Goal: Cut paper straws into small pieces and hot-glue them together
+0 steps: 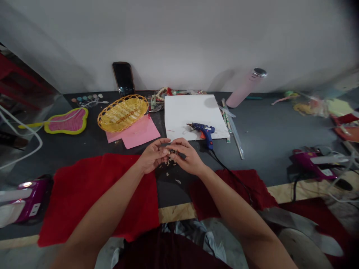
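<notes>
My left hand [154, 156] and my right hand [187, 156] meet above the dark table, thumbs and fingertips brought together. Whatever they pinch is small and mostly covered by the fingers; its kind does not show. Just below the fingers lie small pale bits [167, 174], scattered on the tabletop. A blue glue gun [206, 131] rests on a white sheet [193, 108] beyond my right hand, its black cord running toward my right forearm. Red cloth [103, 186] is spread under my left forearm.
A yellow woven basket [123, 114] sits on pink sheets [140, 135]. Against the wall stand a phone [123, 78] and a pink bottle [246, 87]. Purple devices [35, 200] with cords are at both sides. Clear sticks [237, 138] lie right of the white sheet.
</notes>
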### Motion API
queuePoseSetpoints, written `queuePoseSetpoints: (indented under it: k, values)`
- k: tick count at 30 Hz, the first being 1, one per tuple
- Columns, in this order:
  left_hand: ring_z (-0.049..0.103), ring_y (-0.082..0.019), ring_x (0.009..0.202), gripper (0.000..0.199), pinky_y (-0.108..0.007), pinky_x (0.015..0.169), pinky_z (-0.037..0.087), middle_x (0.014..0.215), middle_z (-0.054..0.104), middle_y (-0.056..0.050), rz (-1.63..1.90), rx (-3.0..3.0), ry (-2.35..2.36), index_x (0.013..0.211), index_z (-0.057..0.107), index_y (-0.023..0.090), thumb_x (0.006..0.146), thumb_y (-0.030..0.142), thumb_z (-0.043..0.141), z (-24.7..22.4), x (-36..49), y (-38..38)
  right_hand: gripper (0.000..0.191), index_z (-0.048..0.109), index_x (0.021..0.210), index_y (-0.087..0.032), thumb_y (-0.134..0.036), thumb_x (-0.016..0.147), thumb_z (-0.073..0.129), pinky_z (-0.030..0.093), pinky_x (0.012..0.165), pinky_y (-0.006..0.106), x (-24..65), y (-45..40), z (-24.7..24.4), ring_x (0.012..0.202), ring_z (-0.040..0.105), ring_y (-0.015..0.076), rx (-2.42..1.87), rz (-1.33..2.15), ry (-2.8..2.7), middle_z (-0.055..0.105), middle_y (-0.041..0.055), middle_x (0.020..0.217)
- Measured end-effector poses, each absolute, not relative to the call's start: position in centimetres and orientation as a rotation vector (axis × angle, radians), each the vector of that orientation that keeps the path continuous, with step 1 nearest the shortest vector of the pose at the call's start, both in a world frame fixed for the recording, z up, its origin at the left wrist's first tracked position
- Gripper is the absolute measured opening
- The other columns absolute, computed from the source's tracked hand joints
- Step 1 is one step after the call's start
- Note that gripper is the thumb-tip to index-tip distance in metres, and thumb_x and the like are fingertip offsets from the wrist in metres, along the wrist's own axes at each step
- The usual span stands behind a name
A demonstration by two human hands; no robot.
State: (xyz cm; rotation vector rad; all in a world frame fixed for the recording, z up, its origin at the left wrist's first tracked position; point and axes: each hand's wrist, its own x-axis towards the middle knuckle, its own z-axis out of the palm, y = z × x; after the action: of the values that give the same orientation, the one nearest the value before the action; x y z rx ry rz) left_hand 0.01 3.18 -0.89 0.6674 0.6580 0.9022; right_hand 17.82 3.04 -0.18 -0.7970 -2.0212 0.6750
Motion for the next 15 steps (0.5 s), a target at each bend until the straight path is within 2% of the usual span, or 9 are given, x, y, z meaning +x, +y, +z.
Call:
queuePoseSetpoints:
  k: [5,11,15]
  values:
    - [0.058,-0.006,0.054,0.051,-0.018,0.054,0.048,0.078,0.065,-0.002,0.896,0.668,0.660,0.112,0.055,0.017,0.066,0.022,0.076,-1.03,0.05,3.17,0.017,0.063,0.101,-0.022,-0.024,0.086,0.055,0.050,0.083,0.034,17.76,2.96,-0.13,0.096,0.056,0.0170,-0.805,0.697,-1.996,0.057,0.0070,0.098]
    - [0.059,-0.008,0.058,0.023,-0.019,0.058,0.048,0.069,0.062,-0.002,0.876,0.678,0.689,0.089,0.062,0.012,0.073,0.027,0.070,-1.00,0.18,3.18,0.016,0.063,0.098,-0.023,-0.021,0.083,0.058,0.051,0.081,0.033,17.74,3.17,-0.31,0.093,0.056,0.0166,-0.859,0.538,-1.947,0.057,0.0064,0.095]
    - [0.059,-0.008,0.059,0.018,-0.019,0.059,0.048,0.067,0.063,-0.002,0.843,0.701,0.723,0.081,0.063,0.011,0.071,0.024,0.072,-0.93,0.26,3.19,0.018,0.063,0.099,-0.024,-0.019,0.083,0.057,0.050,0.080,0.033,17.77,3.31,-0.55,0.092,0.056,0.0164,-0.870,0.492,-1.954,0.056,0.0058,0.094]
